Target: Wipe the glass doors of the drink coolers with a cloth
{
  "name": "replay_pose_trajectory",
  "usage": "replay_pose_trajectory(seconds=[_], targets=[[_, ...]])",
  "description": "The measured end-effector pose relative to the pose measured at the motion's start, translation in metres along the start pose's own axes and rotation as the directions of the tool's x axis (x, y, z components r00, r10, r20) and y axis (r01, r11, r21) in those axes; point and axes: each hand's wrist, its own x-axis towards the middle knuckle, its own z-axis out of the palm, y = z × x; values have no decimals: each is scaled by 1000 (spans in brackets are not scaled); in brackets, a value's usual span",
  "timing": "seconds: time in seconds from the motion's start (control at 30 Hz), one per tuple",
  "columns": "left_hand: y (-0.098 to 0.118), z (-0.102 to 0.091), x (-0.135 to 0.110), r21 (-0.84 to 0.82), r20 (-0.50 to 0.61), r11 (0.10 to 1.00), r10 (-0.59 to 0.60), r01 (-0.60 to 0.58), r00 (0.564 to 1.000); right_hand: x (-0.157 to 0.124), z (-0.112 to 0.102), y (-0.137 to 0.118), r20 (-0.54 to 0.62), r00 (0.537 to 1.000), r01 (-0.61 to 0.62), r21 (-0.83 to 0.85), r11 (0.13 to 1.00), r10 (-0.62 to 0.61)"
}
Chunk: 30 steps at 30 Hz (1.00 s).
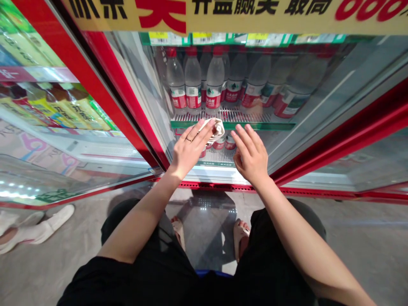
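Note:
My left hand (191,146), with a ring on one finger, reaches forward with its fingers laid over a bunched cream-white cloth (218,128). Part of the cloth is hidden under the fingers. To the right, my right hand (251,153) is raised with its fingers stretched out and nothing visible in it. Both hands are in front of a drinks fridge, where clear water bottles (215,80) with red caps and red-and-white labels stand behind glass on a wire shelf (236,114). Whether the hands touch the glass, I cannot tell.
A yellow banner (287,21) crosses the top. Red door frames (124,102) stand at left and right. Further left are bottled drinks (60,108) on shelves and another person's white shoes (47,227). My sandalled feet (241,233) rest on the grey floor (360,250).

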Motion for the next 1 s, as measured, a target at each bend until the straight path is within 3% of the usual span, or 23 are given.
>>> replay_pose_trajectory(seconds=[0.1, 0.33, 0.47, 0.57, 0.77, 0.9, 1.0], targets=[[-2, 3, -1, 36, -48, 998, -53, 54, 997, 0, 3, -3, 31, 1000, -5, 13, 1000, 4], [3, 5, -1, 42, -9, 996, 76, -76, 997, 0, 9, -8, 46, 999, 15, 53, 998, -18], [-4, 0, -1, 24, -25, 1000, 8, -7, 1000, 3, 9, -10, 18, 999, 49, 28, 998, -49], [2, 2, -5, 20, 17, 998, -54, 54, 998, 3, 8, -11, 14, 998, 66, 36, 997, -66], [15, -3, 1, 24, 172, 999, 20, -25, 985, 3, 8, -9, 18, 999, 48, 40, 998, -49], [9, -5, 4, 35, 132, 999, -31, 26, 991, 5, 6, -8, 5, 999, 42, 36, 998, -42], [9, 5, -1, 32, 108, 996, -87, 84, 990, 4, 5, -7, -1, 999, 42, 28, 999, -42]])
